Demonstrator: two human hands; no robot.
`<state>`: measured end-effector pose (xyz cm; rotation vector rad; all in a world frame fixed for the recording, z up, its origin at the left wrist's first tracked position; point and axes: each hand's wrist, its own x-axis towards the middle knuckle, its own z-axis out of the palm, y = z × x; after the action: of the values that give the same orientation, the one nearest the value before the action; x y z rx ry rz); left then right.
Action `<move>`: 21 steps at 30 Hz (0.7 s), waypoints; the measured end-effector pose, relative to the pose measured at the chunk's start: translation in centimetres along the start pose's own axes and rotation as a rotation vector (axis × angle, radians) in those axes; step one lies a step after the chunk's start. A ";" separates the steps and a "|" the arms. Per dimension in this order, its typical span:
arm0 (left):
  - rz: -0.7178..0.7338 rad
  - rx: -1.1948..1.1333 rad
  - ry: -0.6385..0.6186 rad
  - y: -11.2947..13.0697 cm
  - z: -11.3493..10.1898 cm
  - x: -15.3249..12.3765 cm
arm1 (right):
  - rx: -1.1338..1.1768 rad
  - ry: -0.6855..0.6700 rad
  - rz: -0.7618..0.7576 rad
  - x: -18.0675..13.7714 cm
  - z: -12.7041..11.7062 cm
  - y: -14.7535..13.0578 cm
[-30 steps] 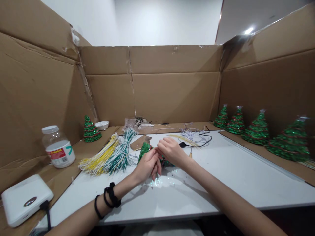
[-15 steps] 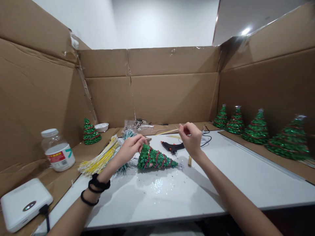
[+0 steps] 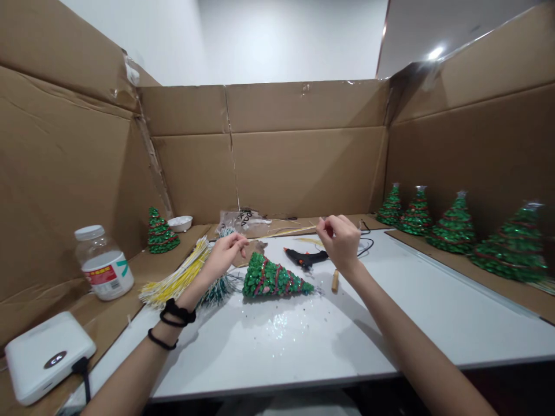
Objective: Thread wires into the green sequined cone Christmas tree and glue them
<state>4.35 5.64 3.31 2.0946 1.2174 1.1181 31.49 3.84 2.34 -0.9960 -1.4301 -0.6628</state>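
A green sequined cone tree with red trim lies on its side on the white table, its tip pointing right. My left hand hovers just left of the tree's base, over a bundle of green and white wires, with its fingers pinched together. My right hand is raised above the black glue gun, fingers pinched on something thin that I cannot make out. Black bands circle my left wrist.
Yellow wires lie left of the green bundle. A white-capped jar, a white device, a small tree and a white dish sit at the left. Several finished trees line the right. Cardboard walls enclose the table.
My hands left the tree and drew apart; the tree now lies on the table, the glue gun is uncovered. Since half a second ago the left hand has shifted slightly left.
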 end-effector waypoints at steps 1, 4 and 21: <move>0.000 0.019 0.034 0.0 0.0 0.0 | 0.018 -0.005 -0.007 -0.1 0.0 -0.1; 0.035 0.071 0.075 0.0 0.1 -0.1 | 0.132 0.012 0.017 -0.2 -0.3 -0.1; 0.340 0.463 -0.056 5.1 2.0 -2.0 | 0.696 -0.692 0.176 -1.6 1.0 -6.7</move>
<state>7.90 1.41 5.04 2.7453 1.2103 0.9693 25.03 1.28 1.72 -0.7901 -1.9411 0.3589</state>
